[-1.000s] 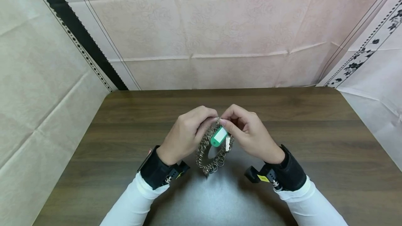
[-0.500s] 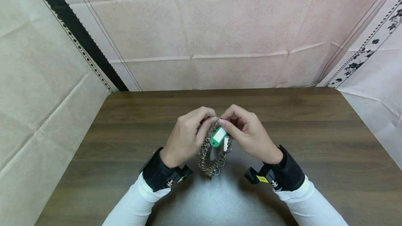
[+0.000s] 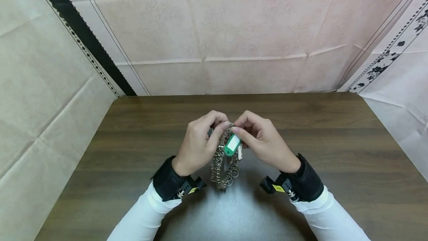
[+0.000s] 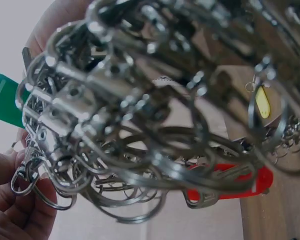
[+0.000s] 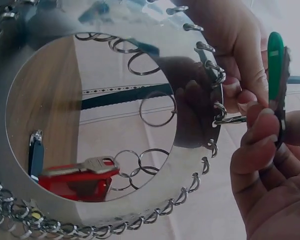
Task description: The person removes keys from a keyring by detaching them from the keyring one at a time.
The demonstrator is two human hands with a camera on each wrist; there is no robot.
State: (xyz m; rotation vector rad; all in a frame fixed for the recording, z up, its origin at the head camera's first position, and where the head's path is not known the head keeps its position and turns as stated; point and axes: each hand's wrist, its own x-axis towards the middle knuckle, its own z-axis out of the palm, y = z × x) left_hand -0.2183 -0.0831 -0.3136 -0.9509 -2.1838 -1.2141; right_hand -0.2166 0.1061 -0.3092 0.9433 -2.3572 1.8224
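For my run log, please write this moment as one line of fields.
left hand: holds metal ring disc | right hand: pinches green key tag at disc rim | red tag: hangs on disc | below: wooden table

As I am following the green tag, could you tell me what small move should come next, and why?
Probably ease the green tag along its split ring. The right hand pinches both at the metal key disc's rim, which the left hand steadies.

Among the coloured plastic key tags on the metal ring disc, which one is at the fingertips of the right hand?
The green plastic key tag, pinched by the right hand. The red plastic key tag hangs apart from both hands, with a key on it.
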